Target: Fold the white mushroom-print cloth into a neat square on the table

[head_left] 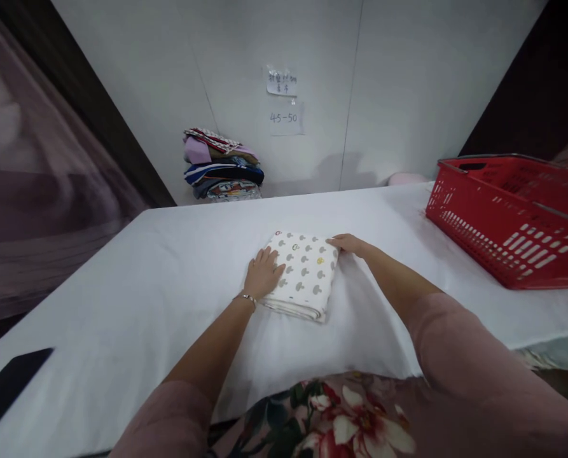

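Observation:
A white cloth [303, 270] printed with small grey mushrooms, a few of them red or yellow, lies folded into a thick square on the white-covered table. On its left side rests my left hand [263, 273], fingers spread flat over the top layer. My right hand [348, 243] is at the far right corner, its fingers closed on the cloth's edge there. Several folded layers show along the near edge. The underside of the cloth is hidden.
To the right stands a red plastic basket [498, 235]. A stack of folded clothes [224, 168] is at the back left, against the wall. Paper signs [286, 118] hang on that wall. A flat black object [11, 388] lies at the near left, and a pinkish curtain [40, 178] hangs beyond.

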A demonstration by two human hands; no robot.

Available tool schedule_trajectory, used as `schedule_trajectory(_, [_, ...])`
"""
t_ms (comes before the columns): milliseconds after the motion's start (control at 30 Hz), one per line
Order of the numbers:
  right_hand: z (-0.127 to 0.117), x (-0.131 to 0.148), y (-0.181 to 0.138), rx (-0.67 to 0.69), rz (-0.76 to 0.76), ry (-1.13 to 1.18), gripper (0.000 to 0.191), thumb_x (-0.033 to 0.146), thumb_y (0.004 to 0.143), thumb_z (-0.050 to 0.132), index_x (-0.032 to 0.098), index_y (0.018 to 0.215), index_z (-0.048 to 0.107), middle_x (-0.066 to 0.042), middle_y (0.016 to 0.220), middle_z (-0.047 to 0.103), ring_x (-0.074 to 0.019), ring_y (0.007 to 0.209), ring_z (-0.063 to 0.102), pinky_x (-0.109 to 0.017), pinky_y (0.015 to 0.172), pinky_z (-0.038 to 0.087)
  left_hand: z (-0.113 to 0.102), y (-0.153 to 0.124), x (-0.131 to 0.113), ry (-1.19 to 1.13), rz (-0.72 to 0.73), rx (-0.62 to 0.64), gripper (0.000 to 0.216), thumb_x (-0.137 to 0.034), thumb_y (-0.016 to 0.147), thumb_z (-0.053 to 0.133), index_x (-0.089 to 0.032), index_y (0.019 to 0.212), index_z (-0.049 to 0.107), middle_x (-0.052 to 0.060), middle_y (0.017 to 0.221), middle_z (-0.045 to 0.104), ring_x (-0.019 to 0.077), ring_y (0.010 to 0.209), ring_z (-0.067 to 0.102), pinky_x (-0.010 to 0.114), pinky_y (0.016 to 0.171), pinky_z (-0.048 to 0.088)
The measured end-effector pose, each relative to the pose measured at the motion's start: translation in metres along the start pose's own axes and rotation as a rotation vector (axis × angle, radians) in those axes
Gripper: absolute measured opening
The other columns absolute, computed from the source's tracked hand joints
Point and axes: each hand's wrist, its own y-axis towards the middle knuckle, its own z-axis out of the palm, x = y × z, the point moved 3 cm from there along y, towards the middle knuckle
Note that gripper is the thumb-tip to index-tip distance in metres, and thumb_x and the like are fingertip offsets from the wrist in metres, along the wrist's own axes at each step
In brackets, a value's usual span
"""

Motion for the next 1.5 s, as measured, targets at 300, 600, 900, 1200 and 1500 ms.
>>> schedule_trajectory(300, [0.007, 0.001, 0.004, -0.069, -0.001, 0.219, 0.034, 0.034, 0.069, 0.072, 0.014, 0.096, 0.066, -0.008, 0.094, 0.069, -0.0175, 0.078, 0.062, -0.024, 0.064, 0.049, -0.007, -0.055, -0.056, -0.044, 0.378, 0.041, 0.057, -0.054, 0.093, 0.031, -0.022, 0.14, 0.038, 0.006, 0.153, 0.025, 0.0231, 0.143, 0.013, 0.046, 0.116, 0.01])
schedule_trajectory(600, [-0.019, -0.046, -0.01, -0.186, 0.137, 0.333, 0.029, 0.032, 0.063, 0.075, 0.014, 0.081, 0.061, -0.001, 0.065, 0.062, -0.0147, 0.059, 0.059, -0.023, 0.051, 0.046, 0.008, -0.059, -0.057, -0.091, 0.487, 0.049, 0.056, -0.055, 0.091, 0.037, -0.023, 0.136, 0.044, 0.008, 0.146, 0.04, 0.0255, 0.138, 0.028, 0.053, 0.113, 0.014])
schedule_trajectory(900, [-0.02, -0.051, -0.001, -0.115, 0.179, 0.406, 0.028, 0.03, 0.06, 0.079, 0.016, 0.071, 0.057, 0.003, 0.053, 0.056, -0.0112, 0.049, 0.053, -0.022, 0.047, 0.046, 0.011, -0.085, -0.085, -0.104, 0.607, 0.0, 0.08, -0.063, 0.077, 0.056, -0.02, 0.142, 0.034, 0.012, 0.149, 0.033, 0.0292, 0.137, 0.028, 0.051, 0.114, 0.012])
schedule_trajectory(1200, [-0.021, -0.056, -0.006, -0.082, 0.097, 0.459, 0.036, 0.038, 0.056, 0.082, 0.015, 0.075, 0.062, -0.002, 0.064, 0.065, -0.0136, 0.057, 0.059, -0.024, 0.052, 0.05, 0.019, -0.09, -0.089, -0.17, 0.52, -0.015, 0.047, -0.022, 0.085, 0.048, -0.02, 0.132, 0.047, 0.006, 0.139, 0.05, 0.0233, 0.134, 0.036, 0.049, 0.113, 0.022])
schedule_trajectory(1500, [-0.016, -0.056, -0.016, -0.181, -0.007, 0.341, 0.038, 0.043, 0.066, 0.071, 0.014, 0.09, 0.066, -0.006, 0.081, 0.07, -0.0196, 0.074, 0.064, -0.028, 0.065, 0.05, 0.028, -0.092, -0.088, -0.07, 0.569, -0.007, 0.044, -0.026, 0.088, 0.048, -0.021, 0.132, 0.046, 0.006, 0.141, 0.047, 0.0238, 0.136, 0.032, 0.05, 0.114, 0.018])
